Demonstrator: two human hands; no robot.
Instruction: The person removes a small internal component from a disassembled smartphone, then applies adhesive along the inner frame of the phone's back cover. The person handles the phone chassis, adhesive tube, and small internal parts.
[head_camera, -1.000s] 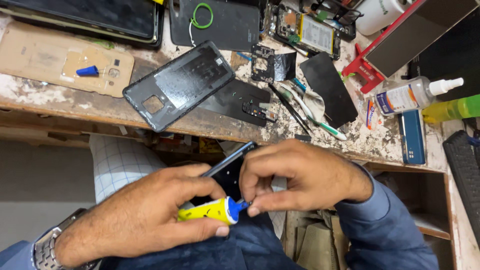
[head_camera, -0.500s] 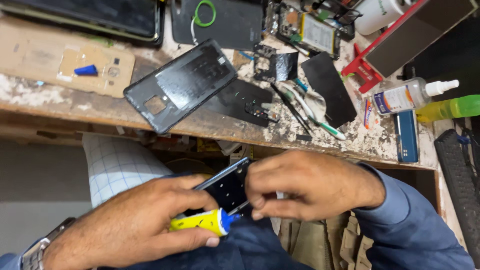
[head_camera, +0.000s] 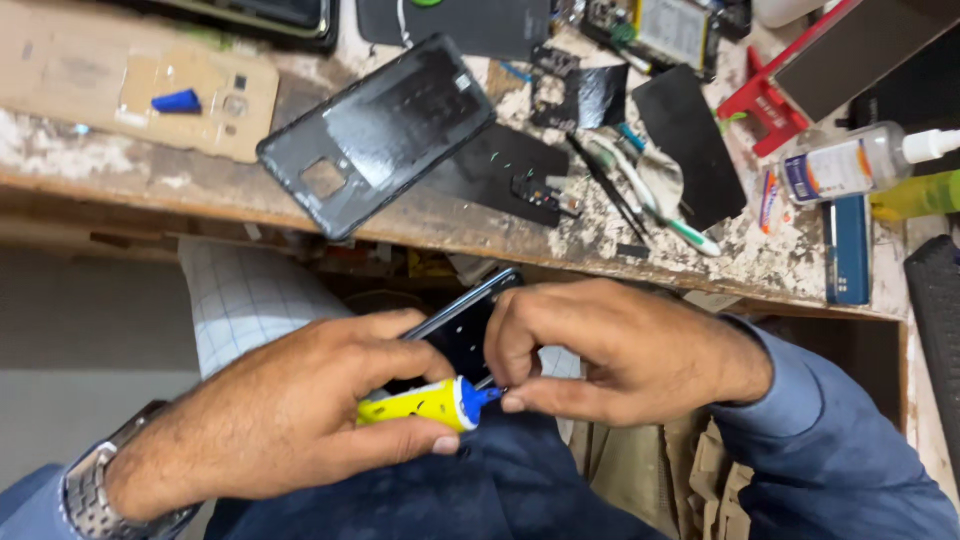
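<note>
Below the bench edge, left hand (head_camera: 270, 420) grips yellow glue tube (head_camera: 415, 404); right hand (head_camera: 610, 345) pinches its blue tip, dark phone (head_camera: 462, 330) btwn both hands. Above: wooden workbench (head_camera: 150, 185) w/ black back cover (head_camera: 375, 135), clear bottle (head_camera: 850, 165).

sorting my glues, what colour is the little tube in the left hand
Yellow tube with a blue nozzle, pinched in the left hand; the head view shows it best.

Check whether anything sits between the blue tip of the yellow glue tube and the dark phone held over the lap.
Nothing visible does. The left hand grips the yellow glue tube, and its blue tip points straight at the dark phone. The right hand pinches at that tip; its fingers crowd the spot, hiding the contact point.
</note>
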